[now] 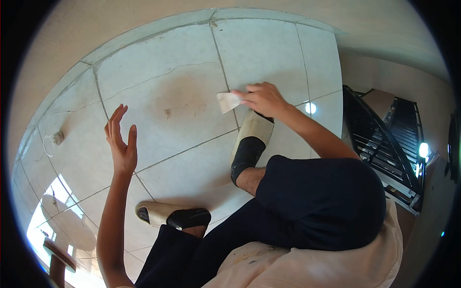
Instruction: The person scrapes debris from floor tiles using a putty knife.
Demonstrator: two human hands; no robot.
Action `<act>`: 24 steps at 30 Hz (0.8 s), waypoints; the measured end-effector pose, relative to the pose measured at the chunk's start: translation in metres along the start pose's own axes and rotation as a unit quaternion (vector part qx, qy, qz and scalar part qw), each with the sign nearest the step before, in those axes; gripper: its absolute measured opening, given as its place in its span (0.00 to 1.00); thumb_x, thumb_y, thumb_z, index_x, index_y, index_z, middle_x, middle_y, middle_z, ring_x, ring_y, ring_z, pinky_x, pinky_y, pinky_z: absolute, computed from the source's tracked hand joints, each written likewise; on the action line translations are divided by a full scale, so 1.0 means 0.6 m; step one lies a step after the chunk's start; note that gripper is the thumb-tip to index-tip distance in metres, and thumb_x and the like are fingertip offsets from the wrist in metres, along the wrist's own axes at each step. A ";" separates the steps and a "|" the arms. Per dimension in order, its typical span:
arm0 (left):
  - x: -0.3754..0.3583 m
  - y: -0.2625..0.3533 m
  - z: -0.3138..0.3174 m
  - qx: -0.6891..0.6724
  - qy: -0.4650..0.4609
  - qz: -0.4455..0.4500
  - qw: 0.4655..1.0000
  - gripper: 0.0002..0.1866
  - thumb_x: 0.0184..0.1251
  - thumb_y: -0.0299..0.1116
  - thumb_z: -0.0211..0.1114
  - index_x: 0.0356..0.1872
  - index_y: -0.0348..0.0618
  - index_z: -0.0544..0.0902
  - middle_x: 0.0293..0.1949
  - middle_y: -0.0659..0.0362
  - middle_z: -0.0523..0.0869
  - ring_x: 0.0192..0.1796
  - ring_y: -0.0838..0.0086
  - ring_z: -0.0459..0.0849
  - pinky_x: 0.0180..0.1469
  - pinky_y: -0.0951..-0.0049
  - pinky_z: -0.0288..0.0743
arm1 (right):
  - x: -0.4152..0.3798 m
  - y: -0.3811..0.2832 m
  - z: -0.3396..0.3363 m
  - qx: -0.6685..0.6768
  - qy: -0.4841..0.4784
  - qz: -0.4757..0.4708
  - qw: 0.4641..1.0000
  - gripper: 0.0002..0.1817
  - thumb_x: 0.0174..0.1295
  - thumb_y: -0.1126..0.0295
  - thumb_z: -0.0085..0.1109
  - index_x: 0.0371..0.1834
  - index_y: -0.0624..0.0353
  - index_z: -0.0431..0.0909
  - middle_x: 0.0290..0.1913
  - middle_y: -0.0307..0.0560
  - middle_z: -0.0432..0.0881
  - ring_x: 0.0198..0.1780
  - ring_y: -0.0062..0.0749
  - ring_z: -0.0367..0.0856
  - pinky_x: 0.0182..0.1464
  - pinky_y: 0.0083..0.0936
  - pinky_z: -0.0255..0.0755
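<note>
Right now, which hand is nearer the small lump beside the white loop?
Left: in the picture, the left hand is right of the lump; the right hand is much farther right.

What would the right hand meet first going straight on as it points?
Leading with the flat pale piece it holds, the right hand would probably meet the brown specks on the floor tile first, though its height above the tile is unclear.

Just one head cam, super wide, looking forward and steeply down at the tiled floor [192, 173] from fairly close; the floor's far edge curves along the top, wearer's dark trousers [326, 206] nearer the lens.
</note>
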State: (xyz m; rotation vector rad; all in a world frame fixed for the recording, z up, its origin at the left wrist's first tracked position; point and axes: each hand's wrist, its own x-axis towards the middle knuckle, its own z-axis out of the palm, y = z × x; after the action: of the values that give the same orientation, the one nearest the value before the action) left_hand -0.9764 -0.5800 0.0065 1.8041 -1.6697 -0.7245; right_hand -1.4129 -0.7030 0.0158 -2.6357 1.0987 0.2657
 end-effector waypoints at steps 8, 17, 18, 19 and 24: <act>-0.014 -0.012 -0.014 0.012 -0.002 0.016 1.000 0.24 0.75 0.31 0.58 0.71 0.48 0.73 0.74 0.53 0.73 0.75 0.56 0.65 0.77 0.52 0.54 | -0.038 0.046 -0.051 -0.025 0.024 0.086 0.996 0.23 0.66 0.58 0.66 0.66 0.36 0.83 0.27 0.38 0.73 0.31 0.35 0.77 0.35 0.34 0.72; -0.013 -0.020 0.029 -0.024 -0.030 0.003 0.999 0.23 0.75 0.30 0.58 0.70 0.46 0.74 0.73 0.52 0.73 0.75 0.55 0.65 0.78 0.51 0.55 | -0.030 -0.018 -0.001 -0.033 0.022 0.010 0.999 0.23 0.67 0.58 0.65 0.67 0.37 0.83 0.29 0.38 0.70 0.32 0.32 0.76 0.38 0.32 0.70; -0.013 -0.017 0.034 -0.029 -0.035 0.009 0.999 0.23 0.75 0.30 0.58 0.70 0.46 0.74 0.73 0.51 0.73 0.75 0.55 0.65 0.78 0.52 0.54 | -0.027 -0.030 0.001 -0.022 0.048 -0.016 0.998 0.23 0.67 0.59 0.65 0.67 0.37 0.83 0.29 0.37 0.70 0.33 0.31 0.76 0.39 0.32 0.69; -0.011 -0.007 0.034 -0.028 -0.035 0.013 0.999 0.23 0.75 0.30 0.58 0.70 0.46 0.74 0.73 0.51 0.73 0.75 0.55 0.65 0.78 0.52 0.54 | -0.030 -0.035 -0.005 -0.023 0.052 -0.013 0.998 0.23 0.67 0.59 0.65 0.67 0.37 0.83 0.29 0.37 0.70 0.33 0.31 0.76 0.39 0.32 0.69; -0.023 0.007 0.022 -0.002 -0.053 0.014 0.998 0.24 0.73 0.29 0.59 0.69 0.46 0.75 0.74 0.53 0.72 0.75 0.54 0.64 0.77 0.51 0.54 | -0.030 -0.037 -0.055 -0.033 0.018 0.039 0.999 0.23 0.67 0.60 0.65 0.66 0.37 0.83 0.29 0.36 0.71 0.32 0.31 0.77 0.35 0.32 0.69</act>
State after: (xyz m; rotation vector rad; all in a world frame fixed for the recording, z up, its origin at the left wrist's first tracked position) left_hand -0.9897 -0.5672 0.0008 1.7631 -1.7577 -0.8241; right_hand -1.4073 -0.6867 0.0555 -2.6686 1.2256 0.2768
